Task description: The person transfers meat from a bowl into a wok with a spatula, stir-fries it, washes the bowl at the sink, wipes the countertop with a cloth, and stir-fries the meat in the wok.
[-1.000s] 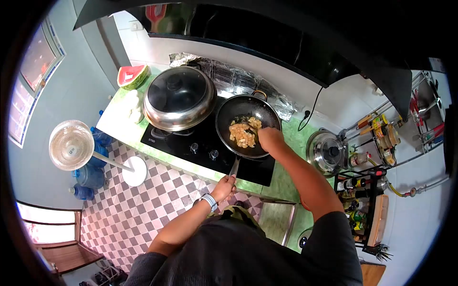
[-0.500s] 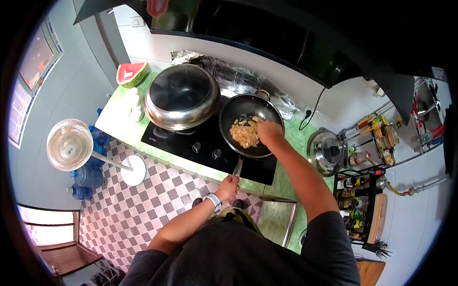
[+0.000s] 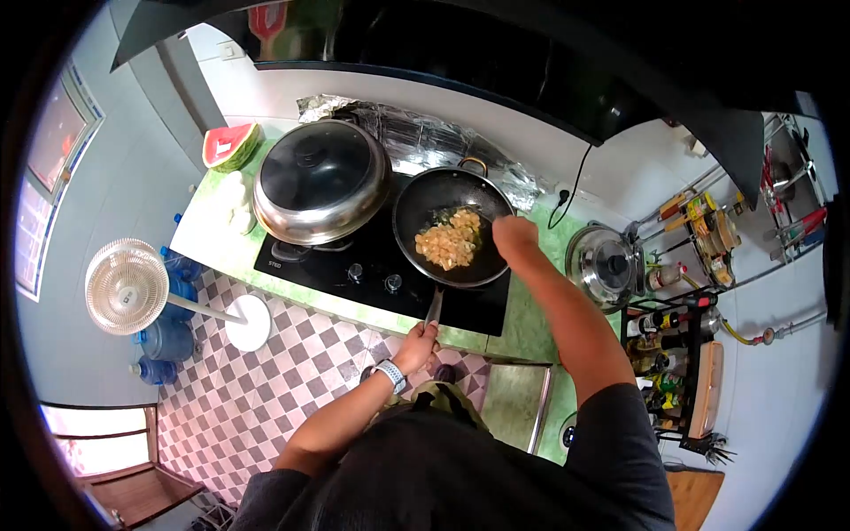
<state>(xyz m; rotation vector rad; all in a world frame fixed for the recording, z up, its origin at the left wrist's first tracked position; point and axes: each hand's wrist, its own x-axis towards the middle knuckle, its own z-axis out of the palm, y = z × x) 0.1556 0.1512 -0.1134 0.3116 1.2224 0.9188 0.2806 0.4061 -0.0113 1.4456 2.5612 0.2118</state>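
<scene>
A black wok (image 3: pixel 414 202) stands on the right part of the black cooktop (image 3: pixel 372 288). Inside it lies a heap of small pale golden-brown food pieces (image 3: pixel 450 239), gathered left of centre. My left hand (image 3: pixel 416 345), a watch on its wrist, is closed round the wok's handle (image 3: pixel 435 306) at the front. Over the wok's right rim is my right hand (image 3: pixel 515 237), its fingers curled closed beside the food. Whatever it grips is hidden by the hand and lost against the dark wok.
Left of the wok stands a large lidded steel pot (image 3: pixel 323 181). Foil (image 3: pixel 416 142) lines the wall behind. A cut watermelon (image 3: pixel 232 147) sits at the counter's far left; a lidded pan (image 3: pixel 605 265) and a bottle rack (image 3: pixel 664 363) are at right. A white fan (image 3: pixel 128 285) stands on the floor.
My right hand has shifted from above the food to the wok's right rim. The food sits more to the left of the wok. My left hand keeps its hold on the handle.
</scene>
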